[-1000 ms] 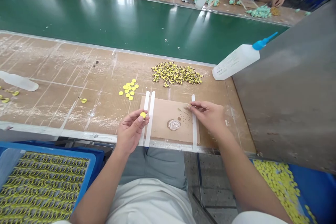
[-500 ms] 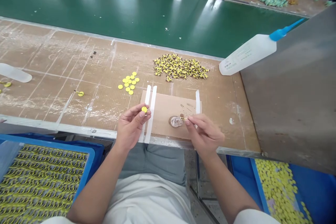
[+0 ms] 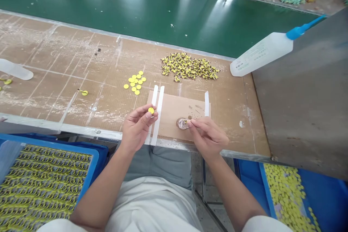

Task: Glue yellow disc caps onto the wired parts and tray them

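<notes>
Over the tabletop (image 3: 65, 65), the left hand (image 3: 137, 127) pinches a disc (image 3: 151, 110), probably light, stiff, best rim-held; the right hand (image 3: 209, 134) pinches a piece (image 3: 186, 121).

On my feed I get plain yellow discs (image 3: 136, 81), a parts pile (image 3: 187, 67) speckled yellow and dark brown, tan cardboard (image 3: 170, 107), white tape strips (image 3: 158, 116), green belt (image 3: 149, 11), whitish bottle (image 3: 262, 54), blue nozzle (image 3: 303, 29), blue tray (image 3: 95, 156), yellow-and-dark banded rows (image 3: 54, 181).
</notes>
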Demonstrator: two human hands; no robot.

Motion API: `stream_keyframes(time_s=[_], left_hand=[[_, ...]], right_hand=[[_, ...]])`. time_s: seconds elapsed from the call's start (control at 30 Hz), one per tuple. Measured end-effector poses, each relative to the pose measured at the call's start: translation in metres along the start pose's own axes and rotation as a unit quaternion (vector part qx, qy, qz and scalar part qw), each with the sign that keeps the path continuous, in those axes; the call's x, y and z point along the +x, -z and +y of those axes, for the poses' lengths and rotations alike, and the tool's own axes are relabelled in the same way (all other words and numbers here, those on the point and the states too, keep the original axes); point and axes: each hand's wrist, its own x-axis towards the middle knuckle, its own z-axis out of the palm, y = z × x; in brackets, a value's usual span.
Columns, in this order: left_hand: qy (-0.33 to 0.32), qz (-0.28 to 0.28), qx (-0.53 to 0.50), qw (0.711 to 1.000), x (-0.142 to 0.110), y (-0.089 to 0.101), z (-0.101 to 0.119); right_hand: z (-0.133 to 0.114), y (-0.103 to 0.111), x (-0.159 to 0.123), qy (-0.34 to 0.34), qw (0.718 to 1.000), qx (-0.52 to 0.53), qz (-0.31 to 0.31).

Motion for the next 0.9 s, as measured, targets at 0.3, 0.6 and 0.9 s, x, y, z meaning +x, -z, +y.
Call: stream_keyframes(time_s=[0.3, 0.6, 0.9], left_hand=[[0.007, 0.017, 0.005, 1.000, -0.0015, -0.0032, 0.0039], [0.009, 0.016, 0.001, 1.000, -0.0020, -0.0022, 0.0035], [0.010, 0.013, -0.002, 1.000, -0.0014, -0.0012, 0.0025]], right_hand=[[0.0021, -0.0001, -0.0030, -0.017, 1.000, -0.011, -0.009], [0.0034, 0.0077, -0.0007, 0.002, 1.000, -0.014, -0.019], [0.0054, 0.0070, -0.0008, 0.020, 0.997, -0.017, -0.070]])
